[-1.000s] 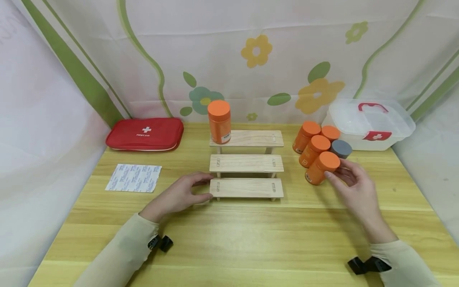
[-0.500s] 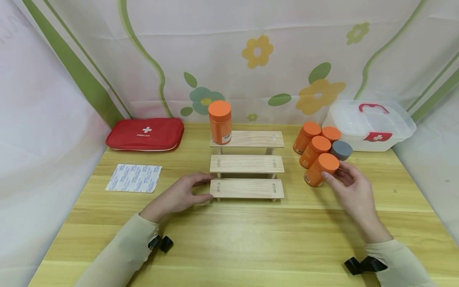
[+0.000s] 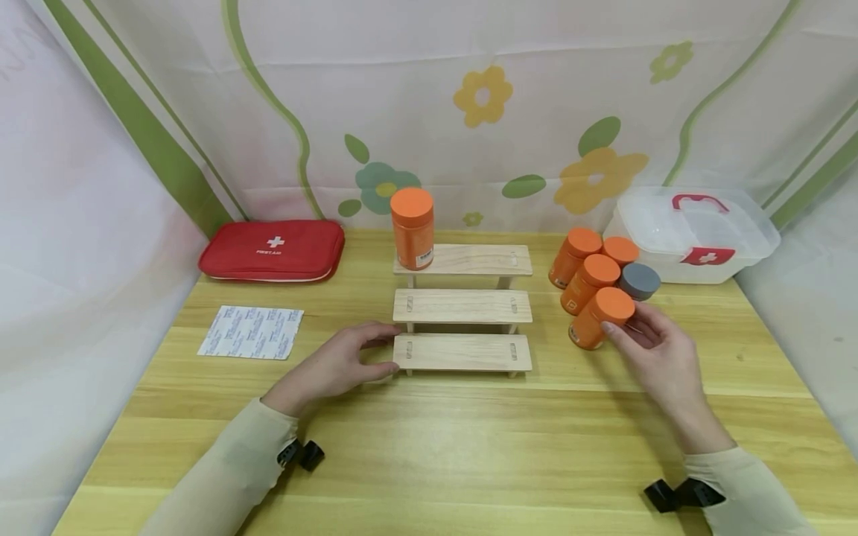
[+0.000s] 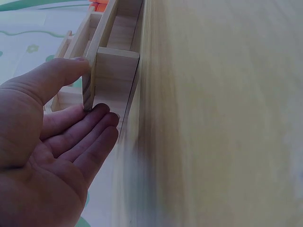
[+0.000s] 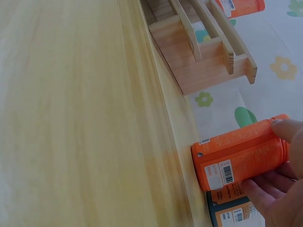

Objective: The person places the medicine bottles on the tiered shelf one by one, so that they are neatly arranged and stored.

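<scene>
My right hand [image 3: 666, 361] grips the nearest orange pill bottle [image 3: 596, 320] by its upper part, thumb on the near side. In the right wrist view this bottle [image 5: 236, 156] shows a barcode label; I cannot tell whether its base touches the table. Behind it stand several more bottles: orange ones [image 3: 590, 283] and one with a grey lid [image 3: 640, 280]. At the middle is a three-step wooden stand [image 3: 462, 351], whose top step bears an orange bottle [image 3: 412, 231]. My left hand [image 3: 342, 365] holds the left end of the lowest step between thumb and fingers [image 4: 97, 146].
A red first-aid pouch [image 3: 271, 251] lies at the back left, with a white printed sheet [image 3: 251, 333] in front of it. A clear-lidded white first-aid box [image 3: 693, 234] stands at the back right, close behind the bottles. A patterned cloth [image 3: 429, 112] hangs behind the table.
My right hand and the gripped bottle have shifted slightly toward me, a little away from the other bottles. The left hand has stayed at the stand.
</scene>
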A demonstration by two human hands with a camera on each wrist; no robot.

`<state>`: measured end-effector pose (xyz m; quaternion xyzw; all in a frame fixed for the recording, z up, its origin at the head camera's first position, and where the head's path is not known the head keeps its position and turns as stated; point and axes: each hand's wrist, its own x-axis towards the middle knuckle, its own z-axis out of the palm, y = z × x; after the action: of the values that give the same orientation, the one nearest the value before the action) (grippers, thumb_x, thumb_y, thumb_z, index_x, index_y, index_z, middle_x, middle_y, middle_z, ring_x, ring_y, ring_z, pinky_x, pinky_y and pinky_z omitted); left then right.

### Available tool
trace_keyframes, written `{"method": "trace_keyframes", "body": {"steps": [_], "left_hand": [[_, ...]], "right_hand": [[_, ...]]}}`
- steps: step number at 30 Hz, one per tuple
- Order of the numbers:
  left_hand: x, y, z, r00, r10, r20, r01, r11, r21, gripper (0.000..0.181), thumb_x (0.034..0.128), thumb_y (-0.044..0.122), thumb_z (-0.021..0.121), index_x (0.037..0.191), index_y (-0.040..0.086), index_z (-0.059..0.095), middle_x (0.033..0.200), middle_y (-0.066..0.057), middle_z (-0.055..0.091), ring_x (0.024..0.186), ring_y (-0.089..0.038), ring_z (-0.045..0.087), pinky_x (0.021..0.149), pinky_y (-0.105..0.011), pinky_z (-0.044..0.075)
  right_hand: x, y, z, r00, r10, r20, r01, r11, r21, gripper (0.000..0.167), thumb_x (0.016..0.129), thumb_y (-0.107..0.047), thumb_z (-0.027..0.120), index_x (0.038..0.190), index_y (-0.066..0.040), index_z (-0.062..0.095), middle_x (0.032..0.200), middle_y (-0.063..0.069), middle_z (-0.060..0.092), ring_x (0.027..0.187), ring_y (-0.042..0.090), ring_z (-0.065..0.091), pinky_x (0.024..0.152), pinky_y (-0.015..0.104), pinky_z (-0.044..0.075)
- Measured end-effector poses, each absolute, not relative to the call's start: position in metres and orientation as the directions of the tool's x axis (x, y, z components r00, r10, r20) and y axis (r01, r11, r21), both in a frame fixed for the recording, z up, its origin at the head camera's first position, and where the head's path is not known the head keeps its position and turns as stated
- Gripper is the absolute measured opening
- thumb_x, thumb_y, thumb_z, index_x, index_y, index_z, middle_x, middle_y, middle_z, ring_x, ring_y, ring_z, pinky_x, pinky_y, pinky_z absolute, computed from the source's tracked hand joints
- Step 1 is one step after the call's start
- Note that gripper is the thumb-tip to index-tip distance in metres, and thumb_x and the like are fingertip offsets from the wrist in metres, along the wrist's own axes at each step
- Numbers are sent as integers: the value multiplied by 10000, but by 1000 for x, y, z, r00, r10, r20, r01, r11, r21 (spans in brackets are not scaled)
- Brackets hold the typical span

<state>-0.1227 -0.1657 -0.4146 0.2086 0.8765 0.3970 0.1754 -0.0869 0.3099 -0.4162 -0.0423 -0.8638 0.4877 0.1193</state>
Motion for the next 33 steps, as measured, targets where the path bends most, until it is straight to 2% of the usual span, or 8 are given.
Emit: {"method": "trace_keyframes", "body": {"steps": [5,10,13,16,19,22,29,33], "left_hand": [[-123,-165,-414,-849,509,-145,226,597,770,570,969,238,827,1487,101,632,1510,-93,650,1411,-305,611,1214,-543,487],[-122,-165,-413,-850,506,-147,222,598,770,572,968,231,828,1489,104,630,1513,-90,648,1413,-303,608,1217,-542,485],[-122,-165,-414,-851,504,-148,222,600,768,572,969,230,827,1491,105,629,1516,-91,647,1416,-304,607,1217,-543,484],[-122,-165,-414,-852,502,-146,222,600,769,572,967,228,830,1490,106,633,1513,-90,649,1415,-303,608,1216,-538,486],[-122,-166,-415,-852,507,-132,236,597,767,569,971,234,826,1488,95,634,1508,-104,653,1408,-315,614,1210,-548,489],[-122,-167,-416,-851,511,-125,244,594,766,568,973,238,824,1486,87,633,1504,-113,655,1402,-323,619,1203,-555,493],[-122,-166,-415,-855,498,-145,217,597,772,575,966,227,827,1492,102,631,1518,-93,646,1422,-304,604,1227,-538,475],[-122,-166,-413,-852,503,-143,222,595,773,579,971,239,822,1497,96,624,1521,-96,643,1423,-308,603,1227,-544,473]], "right_hand": [[-87,311,-417,-968,189,165,-40,535,-844,584,992,-179,801,1500,17,588,1383,33,692,1073,-178,636,883,56,557],[-88,311,-416,-969,194,154,-23,549,-836,607,994,-196,801,1507,34,574,1452,255,657,1071,-190,615,888,38,542],[-88,311,-415,-970,195,144,-12,556,-831,628,995,-213,801,1514,45,560,1462,323,628,1065,-196,600,888,25,531],[-88,311,-415,-971,198,136,-3,556,-831,633,992,-218,805,1512,47,560,1432,243,671,1059,-194,603,884,28,535],[-88,312,-414,-970,202,138,-5,550,-835,623,987,-216,812,1502,39,572,1345,23,712,1054,-190,615,881,34,541],[-87,312,-415,-969,202,142,-10,541,-841,610,982,-208,817,1491,35,584,1259,-169,674,1051,-186,625,881,38,545],[-84,313,-409,-968,213,130,7,544,-839,636,980,-216,819,1507,38,567,1245,-201,656,1040,-194,621,872,32,542],[-82,313,-402,-966,221,132,7,535,-845,648,980,-217,819,1515,38,558,1215,-260,640,1048,-189,625,876,28,537]]}}
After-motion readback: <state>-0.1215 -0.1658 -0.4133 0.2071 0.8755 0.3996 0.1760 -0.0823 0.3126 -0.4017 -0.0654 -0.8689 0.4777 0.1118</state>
